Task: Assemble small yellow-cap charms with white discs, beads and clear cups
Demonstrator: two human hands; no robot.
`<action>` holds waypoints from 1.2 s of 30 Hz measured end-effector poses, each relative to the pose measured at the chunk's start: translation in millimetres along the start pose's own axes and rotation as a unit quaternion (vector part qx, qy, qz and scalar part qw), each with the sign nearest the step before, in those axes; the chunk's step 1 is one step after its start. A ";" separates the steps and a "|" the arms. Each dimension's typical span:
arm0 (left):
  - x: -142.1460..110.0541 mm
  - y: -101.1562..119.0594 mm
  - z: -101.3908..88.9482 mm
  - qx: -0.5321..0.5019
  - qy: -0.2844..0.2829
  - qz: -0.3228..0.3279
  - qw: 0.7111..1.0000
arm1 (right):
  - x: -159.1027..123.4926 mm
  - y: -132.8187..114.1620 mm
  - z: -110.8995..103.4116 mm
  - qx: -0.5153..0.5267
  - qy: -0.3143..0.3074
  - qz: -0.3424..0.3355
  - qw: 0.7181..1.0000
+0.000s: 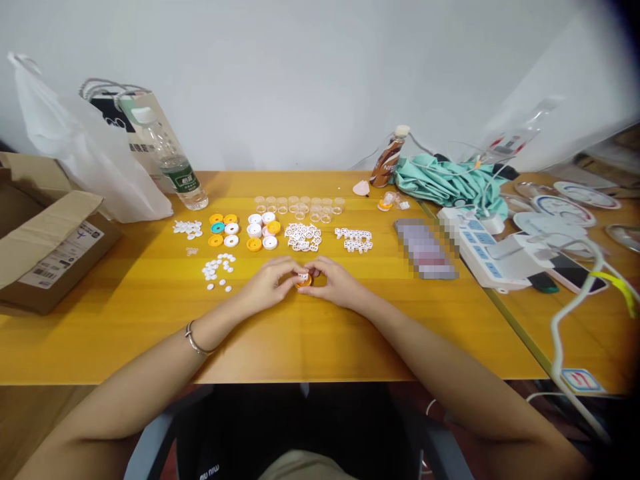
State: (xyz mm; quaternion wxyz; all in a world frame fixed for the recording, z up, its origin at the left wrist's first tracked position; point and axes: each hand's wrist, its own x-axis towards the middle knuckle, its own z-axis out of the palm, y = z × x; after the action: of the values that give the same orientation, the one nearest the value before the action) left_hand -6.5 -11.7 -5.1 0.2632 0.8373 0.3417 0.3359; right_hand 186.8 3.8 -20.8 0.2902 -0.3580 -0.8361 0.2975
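Note:
Near the middle of the table, my left hand (273, 283) and my right hand (334, 281) meet around a small round orange cap (303, 284) with a white piece in it. Both thumbs and fingers pinch it from either side, and the fingertips partly hide it. Just beyond lie a pile of white plastic rings (303, 236) and rows of white openwork pieces (355, 239). Round caps in orange, white and teal (217, 228) stand in two groups to the left. Small white discs (219, 268) are scattered nearer my left hand. Clear cups (300, 204) line up at the back.
On the left stand a cardboard box (60, 260), a white plastic bag (95, 160) and a water bottle (183, 180). A brown drink bottle (387, 160), green folded cloth (447, 181), a blurred-out flat object (425, 250) and a power strip (475, 247) with cables are on the right.

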 end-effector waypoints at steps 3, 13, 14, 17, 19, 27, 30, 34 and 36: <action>-1.0 0.0 1.2 0.008 0.004 0.005 1.000 | 0.3 0.9 1.4 0.005 0.004 -0.007 1.000; 31.2 -8.4 -15.0 0.083 0.192 -0.030 0.977 | -2.5 -4.4 3.2 0.299 0.009 0.101 0.949; 43.2 -13.1 -18.6 0.109 0.179 -0.058 0.976 | -2.1 -4.0 3.1 0.320 0.015 0.109 0.941; 82.7 -29.7 -24.8 0.187 0.176 -0.150 0.955 | 0.3 -1.2 2.5 0.352 0.037 0.133 0.926; 105.3 -40.4 -23.2 0.207 0.185 -0.181 0.943 | 1.7 0.7 1.8 0.360 0.043 0.145 0.921; 135.7 -62.3 1.1 0.233 0.205 -0.257 0.915 | 1.3 -1.1 1.4 0.372 0.041 0.144 0.916; 137.7 -64.7 3.7 0.228 0.216 -0.261 0.913 | 1.5 -1.5 1.1 0.375 0.036 0.144 0.915; 135.5 -60.8 1.9 0.210 0.237 -0.244 0.917 | 1.9 -0.5 0.1 0.381 0.043 0.142 0.913; 128.7 -53.3 -1.1 0.194 0.246 -0.220 0.924 | 1.8 -0.8 0.3 0.376 0.045 0.140 0.915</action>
State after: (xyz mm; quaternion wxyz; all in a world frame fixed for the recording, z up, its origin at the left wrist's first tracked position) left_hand 41.2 118.3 9.2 0.0703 0.6666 0.6298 0.3924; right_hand 185.3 4.6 -19.9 0.3959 -0.3489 -0.5896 0.6115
